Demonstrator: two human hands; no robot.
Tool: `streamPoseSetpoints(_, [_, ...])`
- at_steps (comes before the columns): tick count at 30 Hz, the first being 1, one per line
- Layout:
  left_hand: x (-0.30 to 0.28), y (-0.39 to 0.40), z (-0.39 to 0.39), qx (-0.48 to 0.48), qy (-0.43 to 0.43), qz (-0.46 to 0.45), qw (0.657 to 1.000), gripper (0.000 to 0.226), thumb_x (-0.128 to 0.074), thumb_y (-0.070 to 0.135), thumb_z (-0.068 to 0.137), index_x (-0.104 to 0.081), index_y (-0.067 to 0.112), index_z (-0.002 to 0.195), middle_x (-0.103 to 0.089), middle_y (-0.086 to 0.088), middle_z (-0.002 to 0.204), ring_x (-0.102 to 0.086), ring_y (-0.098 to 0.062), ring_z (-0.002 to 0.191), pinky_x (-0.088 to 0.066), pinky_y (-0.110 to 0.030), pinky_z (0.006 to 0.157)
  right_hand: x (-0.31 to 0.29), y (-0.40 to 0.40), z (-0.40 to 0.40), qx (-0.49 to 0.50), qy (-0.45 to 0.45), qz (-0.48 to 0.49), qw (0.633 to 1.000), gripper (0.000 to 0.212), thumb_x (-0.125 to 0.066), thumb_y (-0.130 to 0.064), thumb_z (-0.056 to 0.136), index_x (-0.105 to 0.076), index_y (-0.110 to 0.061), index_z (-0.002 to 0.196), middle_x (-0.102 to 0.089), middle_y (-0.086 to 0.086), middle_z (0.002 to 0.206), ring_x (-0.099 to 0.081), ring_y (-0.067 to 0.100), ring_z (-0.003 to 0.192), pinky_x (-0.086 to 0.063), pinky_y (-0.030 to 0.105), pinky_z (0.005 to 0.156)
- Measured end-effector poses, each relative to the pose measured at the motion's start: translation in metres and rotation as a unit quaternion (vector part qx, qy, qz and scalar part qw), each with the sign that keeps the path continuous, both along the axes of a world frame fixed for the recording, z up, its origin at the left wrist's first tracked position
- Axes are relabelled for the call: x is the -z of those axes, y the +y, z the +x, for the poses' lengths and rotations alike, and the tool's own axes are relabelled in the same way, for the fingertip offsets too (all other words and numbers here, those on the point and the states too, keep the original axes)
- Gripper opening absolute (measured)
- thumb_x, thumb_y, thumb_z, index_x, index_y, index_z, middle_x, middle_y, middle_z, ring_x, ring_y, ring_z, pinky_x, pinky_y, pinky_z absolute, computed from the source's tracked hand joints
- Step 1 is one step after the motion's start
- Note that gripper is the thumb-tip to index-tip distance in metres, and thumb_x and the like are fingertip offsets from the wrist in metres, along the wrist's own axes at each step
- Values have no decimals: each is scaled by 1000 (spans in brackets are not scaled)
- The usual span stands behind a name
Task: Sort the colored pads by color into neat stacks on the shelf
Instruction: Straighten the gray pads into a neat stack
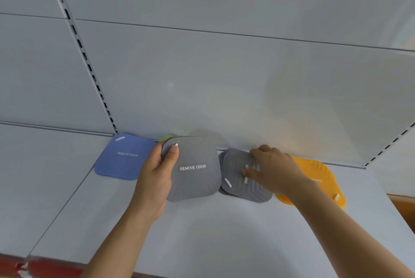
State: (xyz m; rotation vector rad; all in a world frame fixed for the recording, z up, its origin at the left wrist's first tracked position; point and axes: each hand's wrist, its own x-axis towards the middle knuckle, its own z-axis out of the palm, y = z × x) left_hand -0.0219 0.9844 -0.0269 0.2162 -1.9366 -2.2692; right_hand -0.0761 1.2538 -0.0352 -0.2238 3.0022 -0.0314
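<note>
Grey shelf [202,232], left grip [157,178] pinching grey "REMOVE ODOR" pad [197,178], right grip [276,172] flat on ribbed grey stack [238,187]

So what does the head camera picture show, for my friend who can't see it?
A person's left hand holds a grey pad above a pale shelf, while the right hand rests on a grey stack. A blue pad lies at left, an orange stack at right.

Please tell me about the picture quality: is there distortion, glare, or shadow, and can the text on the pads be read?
Head view: wide-angle bending curves the shelf edges; a soft warm glare sits on the back panel at right; a broad faint shadow lies near the arms. "REMOVE ODOR" is sharp on the gray pad held by the left hand, fainter on the blue pad.
</note>
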Motion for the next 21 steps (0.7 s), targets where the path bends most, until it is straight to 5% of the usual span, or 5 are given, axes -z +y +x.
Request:
streamPoseSetpoints(3, [-1,3,0,8,3,-10,1000,19,-53,23,109,-72,23,110,-77,4,111,-70,-13,106,-51,-54,106,-1,0,-1,0,30,-27,999,54,-62,-65,87,-59,-32,129,-54,-3,118,-54,24,116,-50,40,92])
streamPoseSetpoints(11, [2,-2,-3,17,-5,-1,1000,20,-53,25,110,-72,29,115,-75,2,121,-64,-24,126,-43,-59,116,-31,13,21,-47,176,-171,968,9,-63,-17,94,-65,-26,93,-61,-7,82,-59,25,75,-49,37,65])
streamPoseSetpoints(16, [-2,2,-6,21,-40,48,998,17,-58,34,106,-73,30,115,-71,-2,128,-58,-29,134,-40,-62,119,-60,11,58,59,195,-438,875,19,-65,-12,95,-72,-29,99,-71,-17,83,-63,7,80,-47,16,66])
streamPoseSetpoints(18, [-2,8,-7,30,-48,63,996,18,-61,35,102,-73,26,113,-70,-9,129,-61,-33,129,-41,-60,117,-52,-8,64,94,135,-565,809,16,-67,-9,96,-74,-24,97,-77,-8,86,-69,12,79,-52,32,73])
streamPoseSetpoints(21, [-5,21,-6,40,-82,96,991,25,-55,29,108,-79,26,105,-78,-5,118,-70,-25,116,-50,-47,105,-26,-40,67,116,95,-596,789,12,-69,-10,96,-73,-21,96,-78,-3,87,-71,13,80,-54,38,74])
